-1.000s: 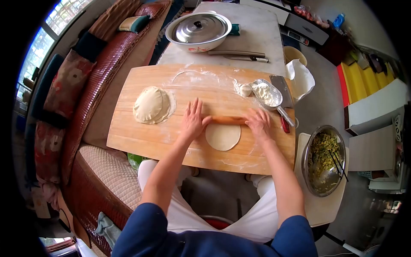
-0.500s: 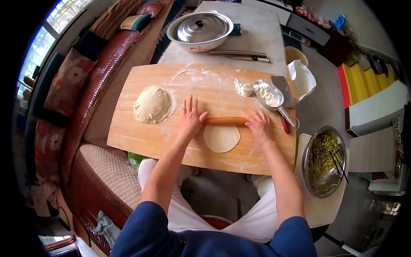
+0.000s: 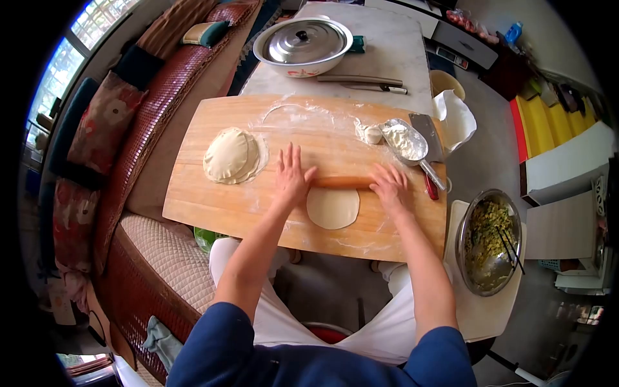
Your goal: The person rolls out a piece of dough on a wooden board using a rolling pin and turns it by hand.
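"Slightly leftward on the wooden board (image 3: 219,208), the dough round (image 3: 333,208) has shifted since the earlier frame, as we note in the head view. Where does it lie?"

"On the person's near side of the rolling pin (image 3: 343,182), its far edge meeting the pin, whose long axis runs left to right between the hands."

"And the fingers?"

"On the left hand (image 3: 293,182) we see them spread and pointing forward, thumb at the pin's left end, not wrapped around it. On the right hand (image 3: 391,189) they drape over the other end; whether they close beneath, we cannot tell."

"Which hand is nearer the round?"

"The left, just beside its edge."
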`<state>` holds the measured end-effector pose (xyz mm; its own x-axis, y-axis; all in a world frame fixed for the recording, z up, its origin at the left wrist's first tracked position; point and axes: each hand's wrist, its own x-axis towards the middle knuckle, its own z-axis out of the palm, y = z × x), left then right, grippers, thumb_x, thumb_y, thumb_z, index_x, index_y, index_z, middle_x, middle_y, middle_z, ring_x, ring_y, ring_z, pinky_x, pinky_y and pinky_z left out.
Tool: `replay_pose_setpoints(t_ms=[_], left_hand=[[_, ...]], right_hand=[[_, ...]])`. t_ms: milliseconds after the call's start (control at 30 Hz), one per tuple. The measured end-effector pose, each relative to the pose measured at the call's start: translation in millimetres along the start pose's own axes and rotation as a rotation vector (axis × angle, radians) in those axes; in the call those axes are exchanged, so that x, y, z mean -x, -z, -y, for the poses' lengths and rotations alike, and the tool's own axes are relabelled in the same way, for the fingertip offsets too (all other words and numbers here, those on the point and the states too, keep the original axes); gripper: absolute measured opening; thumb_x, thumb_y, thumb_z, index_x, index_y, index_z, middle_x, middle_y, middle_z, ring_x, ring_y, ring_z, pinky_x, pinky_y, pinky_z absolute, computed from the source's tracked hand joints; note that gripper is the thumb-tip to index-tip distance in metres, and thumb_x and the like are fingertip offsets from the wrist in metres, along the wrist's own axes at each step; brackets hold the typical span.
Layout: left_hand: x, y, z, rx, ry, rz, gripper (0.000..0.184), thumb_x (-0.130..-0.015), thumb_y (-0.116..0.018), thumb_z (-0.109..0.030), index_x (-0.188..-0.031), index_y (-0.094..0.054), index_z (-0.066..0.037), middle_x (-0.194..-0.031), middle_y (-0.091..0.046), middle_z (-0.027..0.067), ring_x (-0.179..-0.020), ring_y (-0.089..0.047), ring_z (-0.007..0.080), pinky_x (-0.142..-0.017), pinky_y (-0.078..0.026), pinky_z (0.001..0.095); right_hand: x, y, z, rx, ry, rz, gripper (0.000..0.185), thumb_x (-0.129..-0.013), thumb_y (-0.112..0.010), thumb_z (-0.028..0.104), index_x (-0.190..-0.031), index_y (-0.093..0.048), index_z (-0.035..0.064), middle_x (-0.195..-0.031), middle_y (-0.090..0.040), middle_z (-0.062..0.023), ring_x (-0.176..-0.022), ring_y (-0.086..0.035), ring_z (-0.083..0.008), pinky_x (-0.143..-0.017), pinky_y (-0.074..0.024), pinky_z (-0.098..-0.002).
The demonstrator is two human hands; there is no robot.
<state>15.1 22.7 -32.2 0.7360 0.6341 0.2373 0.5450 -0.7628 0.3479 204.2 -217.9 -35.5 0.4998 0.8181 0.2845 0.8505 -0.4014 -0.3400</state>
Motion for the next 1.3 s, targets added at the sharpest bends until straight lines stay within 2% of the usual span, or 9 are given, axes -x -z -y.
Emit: replay_pose_setpoints(t_ms=[67,233,400,500,700,800,967,1167,1300], left_hand=[[36,13,-16,0.113,-0.099,0.062,0.080,-0.091,-0.069,-0.033,-0.154,-0.029,-0.002,-0.162,-0.026,0.0219,-0.149,-0.018,0.0463,-0.120,-0.024,0.0501],[151,51,-19,0.080,-0.228,0.333,0.098,-0.077,-0.077,-0.048,-0.155,-0.033,-0.007,-0.161,-0.030,0.0174,-0.149,-0.024,0.0429,-0.119,-0.026,0.0545],[27,15,10,0.061,0.033,0.025,0.080,-0.093,-0.064,-0.043,-0.154,-0.031,-0.003,-0.161,-0.028,0.0206,-0.149,-0.023,0.0426,-0.121,-0.024,0.0503],[8,13,-4,0.071,-0.010,0.029,0.075,-0.094,-0.066,-0.031,-0.153,-0.031,-0.002,-0.163,-0.024,0.0203,-0.149,-0.021,0.0432,-0.121,-0.025,0.0476],[159,55,-20,0.130,-0.298,0.356,0.097,-0.078,-0.077,-0.043,-0.155,-0.032,-0.008,-0.162,-0.028,0.0172,-0.148,-0.025,0.0450,-0.119,-0.023,0.0563],[100,37,-2,-0.008,-0.102,0.264,0.082,-0.089,-0.067,-0.047,-0.154,-0.035,-0.008,-0.163,-0.027,0.0174,-0.150,-0.020,0.0447,-0.120,-0.023,0.0541],[3,5,2,0.066,0.044,-0.004,0.078,-0.093,-0.063,-0.043,-0.154,-0.033,-0.004,-0.163,-0.025,0.0181,-0.149,-0.020,0.0443,-0.121,-0.024,0.0490],[157,54,-25,0.113,-0.273,0.366,0.092,-0.084,-0.069,-0.054,-0.154,-0.034,-0.007,-0.162,-0.028,0.0161,-0.149,-0.025,0.0416,-0.119,-0.025,0.0560],[94,36,-3,0.008,-0.084,0.162,0.085,-0.088,-0.067,-0.050,-0.154,-0.034,-0.007,-0.162,-0.027,0.0168,-0.148,-0.025,0.0424,-0.119,-0.025,0.0540]], right_hand=[[34,2,-10,-0.009,0.016,0.009,0.036,-0.084,-0.075,0.030,-0.120,-0.070,0.0257,-0.144,-0.055,0.0006,-0.139,-0.042,-0.0323,-0.116,-0.0294,-0.0555],[91,28,28,0.011,0.101,0.035,0.040,-0.078,-0.080,0.025,-0.117,-0.071,0.0271,-0.140,-0.058,0.0010,-0.138,-0.043,-0.0326,-0.114,-0.0285,-0.0613],[-1,-8,13,-0.006,0.049,-0.025,0.037,-0.082,-0.077,0.026,-0.119,-0.071,0.0267,-0.141,-0.057,0.0011,-0.136,-0.044,-0.0321,-0.114,-0.0290,-0.0564],[4,-13,-3,-0.029,0.006,-0.046,0.036,-0.084,-0.076,0.026,-0.119,-0.070,0.0262,-0.142,-0.057,0.0007,-0.136,-0.045,-0.0317,-0.114,-0.0306,-0.0545],[94,32,29,0.011,0.072,0.071,0.038,-0.081,-0.078,0.026,-0.118,-0.070,0.0271,-0.142,-0.057,0.0009,-0.138,-0.043,-0.0333,-0.115,-0.0303,-0.0581],[42,25,37,0.002,0.130,0.023,0.037,-0.081,-0.078,0.026,-0.117,-0.071,0.0261,-0.142,-0.057,0.0003,-0.139,-0.042,-0.0334,-0.116,-0.0286,-0.0578],[-2,-21,-8,-0.073,-0.001,-0.043,0.038,-0.080,-0.078,0.026,-0.118,-0.071,0.0259,-0.142,-0.057,0.0012,-0.140,-0.041,-0.0334,-0.116,-0.0290,-0.0573],[90,26,15,0.002,0.093,0.059,0.039,-0.077,-0.080,0.026,-0.115,-0.071,0.0276,-0.142,-0.057,0.0023,-0.141,-0.041,-0.0325,-0.114,-0.0294,-0.0598],[32,13,27,-0.022,0.144,0.008,0.038,-0.081,-0.078,0.027,-0.117,-0.070,0.0262,-0.142,-0.056,0.0016,-0.141,-0.040,-0.0326,-0.115,-0.0277,-0.0599]])
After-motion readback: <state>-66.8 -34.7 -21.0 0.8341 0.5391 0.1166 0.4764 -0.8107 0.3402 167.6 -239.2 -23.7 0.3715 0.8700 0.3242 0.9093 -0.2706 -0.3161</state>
